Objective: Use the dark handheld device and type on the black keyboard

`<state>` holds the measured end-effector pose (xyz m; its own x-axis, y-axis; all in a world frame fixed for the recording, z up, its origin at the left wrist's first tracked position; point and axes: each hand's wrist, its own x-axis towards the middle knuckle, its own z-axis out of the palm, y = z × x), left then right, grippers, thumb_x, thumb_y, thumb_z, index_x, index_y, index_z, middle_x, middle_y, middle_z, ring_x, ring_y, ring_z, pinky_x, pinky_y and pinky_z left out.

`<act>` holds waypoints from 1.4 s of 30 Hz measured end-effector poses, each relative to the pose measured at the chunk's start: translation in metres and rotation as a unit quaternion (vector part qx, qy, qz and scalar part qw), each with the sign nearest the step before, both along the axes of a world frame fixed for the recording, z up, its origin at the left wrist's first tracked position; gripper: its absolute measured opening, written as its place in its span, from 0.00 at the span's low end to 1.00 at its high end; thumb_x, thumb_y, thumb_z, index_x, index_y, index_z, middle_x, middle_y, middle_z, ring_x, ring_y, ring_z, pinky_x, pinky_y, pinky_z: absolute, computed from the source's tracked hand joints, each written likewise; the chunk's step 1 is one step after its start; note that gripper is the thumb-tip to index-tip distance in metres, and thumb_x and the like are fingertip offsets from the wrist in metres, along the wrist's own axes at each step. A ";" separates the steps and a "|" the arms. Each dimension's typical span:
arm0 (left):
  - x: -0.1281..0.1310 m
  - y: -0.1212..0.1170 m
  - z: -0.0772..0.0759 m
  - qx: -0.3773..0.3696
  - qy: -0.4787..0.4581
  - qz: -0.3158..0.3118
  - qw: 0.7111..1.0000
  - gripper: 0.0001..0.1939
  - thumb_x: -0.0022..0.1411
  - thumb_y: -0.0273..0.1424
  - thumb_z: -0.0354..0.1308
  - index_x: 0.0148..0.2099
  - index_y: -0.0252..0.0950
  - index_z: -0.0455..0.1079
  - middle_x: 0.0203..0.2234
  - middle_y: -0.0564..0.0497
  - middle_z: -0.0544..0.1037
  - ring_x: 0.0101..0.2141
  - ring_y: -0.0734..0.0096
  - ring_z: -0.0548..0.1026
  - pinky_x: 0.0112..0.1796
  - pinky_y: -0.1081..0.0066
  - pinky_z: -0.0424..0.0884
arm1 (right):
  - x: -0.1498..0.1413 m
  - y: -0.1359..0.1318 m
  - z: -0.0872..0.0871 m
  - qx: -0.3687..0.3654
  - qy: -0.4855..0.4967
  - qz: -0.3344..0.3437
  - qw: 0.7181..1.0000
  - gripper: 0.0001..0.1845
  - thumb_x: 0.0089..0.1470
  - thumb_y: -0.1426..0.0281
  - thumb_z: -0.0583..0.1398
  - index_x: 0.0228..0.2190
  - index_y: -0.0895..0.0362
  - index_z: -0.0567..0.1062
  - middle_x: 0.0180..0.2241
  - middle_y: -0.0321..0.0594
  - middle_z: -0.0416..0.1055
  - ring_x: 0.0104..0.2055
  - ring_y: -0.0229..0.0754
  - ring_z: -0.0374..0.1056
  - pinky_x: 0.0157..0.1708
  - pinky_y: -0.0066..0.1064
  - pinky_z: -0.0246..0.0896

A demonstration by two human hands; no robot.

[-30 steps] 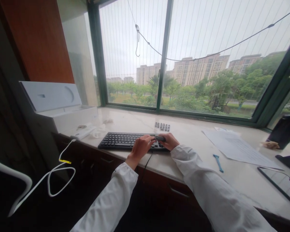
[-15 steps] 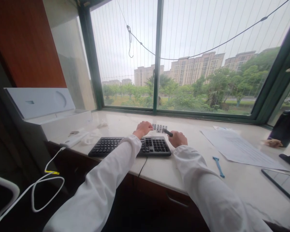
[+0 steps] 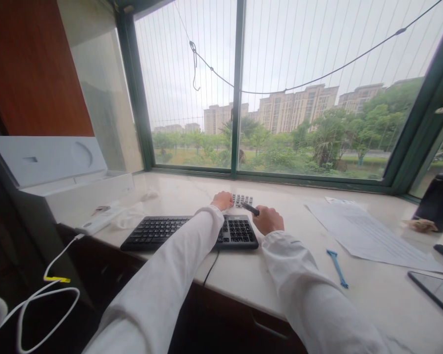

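My right hand (image 3: 268, 220) is closed round a slim black brush (image 3: 250, 208), its tip pointing left toward a group of loose grey keycaps (image 3: 243, 199). At the left edge of these keycaps is my left hand (image 3: 221, 200), fingers pinched together. Whatever lies between those fingertips is too small to make out. Below both hands lies a black keyboard (image 3: 158, 231), partly covered by my left sleeve. Dark key positions show in its number block at the right end.
A blue plastic tool (image 3: 337, 269) and printed paper sheets (image 3: 365, 236) lie to the right. Further right are a tablet-like device (image 3: 433, 294) and a black object (image 3: 438, 201). An open white box (image 3: 84, 194) and a power strip (image 3: 96, 222) stand left. Window glass rises behind.
The brush and my right hand have moved slightly left, closer to the keycaps and my left hand. The camera view has shifted a little, so the desk appears lower.
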<state>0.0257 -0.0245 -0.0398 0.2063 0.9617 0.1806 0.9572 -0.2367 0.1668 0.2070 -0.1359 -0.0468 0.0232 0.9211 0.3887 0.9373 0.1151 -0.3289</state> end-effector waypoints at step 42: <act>-0.068 -0.220 -0.010 0.146 -0.084 -0.049 0.985 0.22 0.59 0.51 0.49 0.47 0.47 0.72 0.44 0.52 0.73 0.40 0.67 0.73 0.40 0.70 0.67 | -0.048 -0.020 0.018 0.057 0.617 0.114 0.777 0.20 0.50 0.52 0.55 0.20 0.54 0.62 0.12 0.28 0.52 0.13 0.32 0.46 0.14 0.27 0.43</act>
